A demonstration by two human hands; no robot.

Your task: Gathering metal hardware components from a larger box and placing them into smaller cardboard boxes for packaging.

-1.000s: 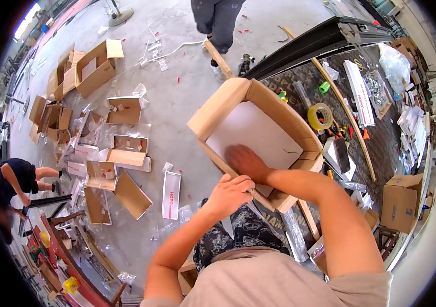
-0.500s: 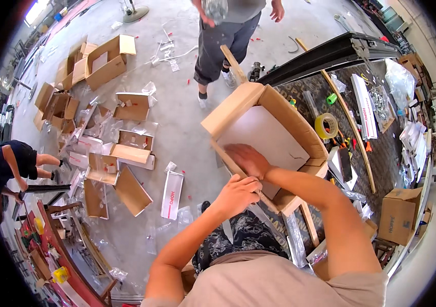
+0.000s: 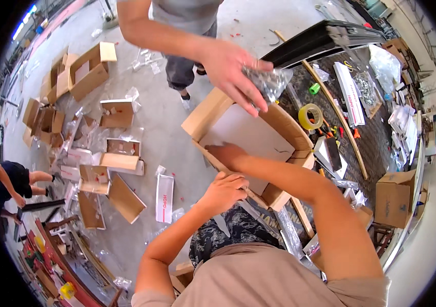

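An open cardboard box [image 3: 292,125] lies in front of me, lined at the bottom with a white sheet [image 3: 251,130]. My left hand [image 3: 225,190] has its fingers curled over the box's near left rim. Inside, my right hand [image 3: 228,155] lies fairly flat near the left wall, its fingers stretched out over the liner and partly in shadow. Above the far side of the box, a co-worker's hand [image 3: 236,74] holds a clear plastic bag of small metallic parts [image 3: 273,83].
Right of the box, a workbench [image 3: 343,153] carries a tape roll [image 3: 310,116], a wooden strip [image 3: 336,105] and a long white carton [image 3: 349,94]. Opened cartons [image 3: 125,197] and plastic film litter the floor at left, where another person [image 3: 15,181] bends over.
The co-worker has come closer and reached the bag of parts over the box. My view has shifted slightly; both my hands keep about the same places on the box.
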